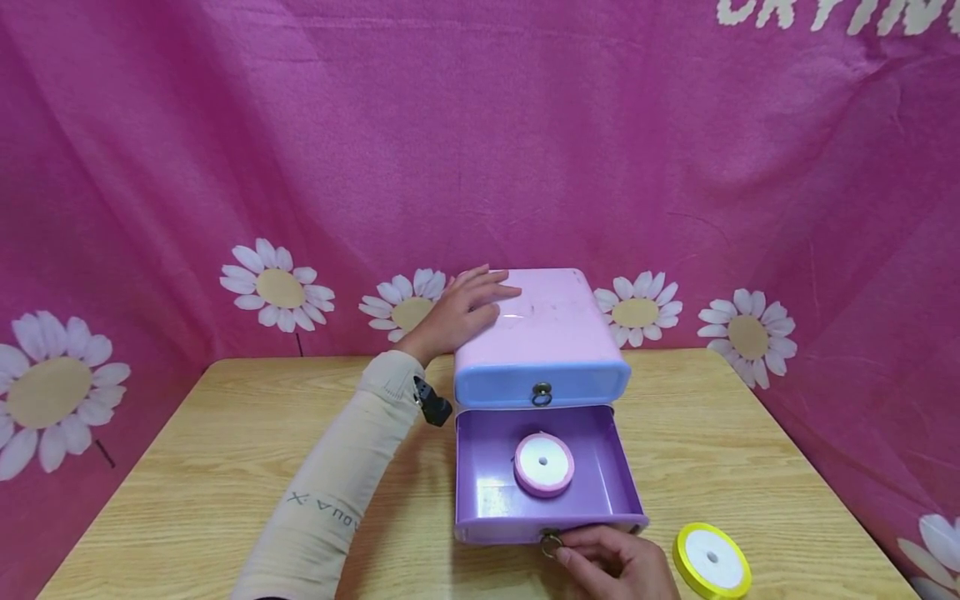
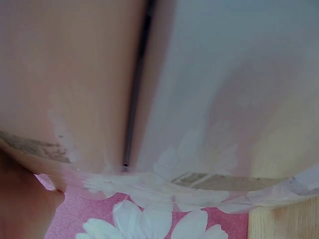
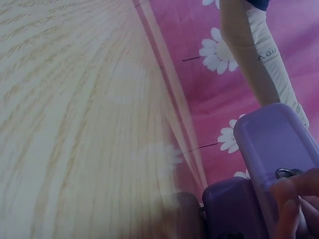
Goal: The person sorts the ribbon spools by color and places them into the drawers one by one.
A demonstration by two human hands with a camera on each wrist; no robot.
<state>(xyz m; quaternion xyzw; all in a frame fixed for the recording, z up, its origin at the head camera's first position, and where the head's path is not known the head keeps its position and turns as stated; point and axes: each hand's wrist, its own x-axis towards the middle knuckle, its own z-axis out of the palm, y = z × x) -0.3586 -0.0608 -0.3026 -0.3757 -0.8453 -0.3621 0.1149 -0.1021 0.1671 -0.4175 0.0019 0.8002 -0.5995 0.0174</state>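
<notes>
A small drawer cabinet (image 1: 543, 321) with a pink top stands at the table's far side. My left hand (image 1: 461, 312) rests on its top left edge, fingers extended. Below the blue upper drawer (image 1: 495, 386), a purple drawer (image 1: 487, 500) is pulled far out. Inside it lies a roll of pink ribbon (image 1: 543, 462) with a white centre. My right hand (image 1: 622, 562) pinches the metal ring pull (image 1: 551, 544) on the purple drawer's front between thumb and fingers. The right wrist view also shows this purple front (image 3: 279, 137) and the ring. In the left wrist view, the cabinet's side fills most of the picture, blurred.
A roll of yellow ribbon (image 1: 711, 560) lies on the wooden table (image 1: 750, 450), right of my right hand. Another purple front (image 3: 232, 204) shows lower on the cabinet in the right wrist view. A pink cloth (image 1: 450, 150) with daisies hangs behind the table.
</notes>
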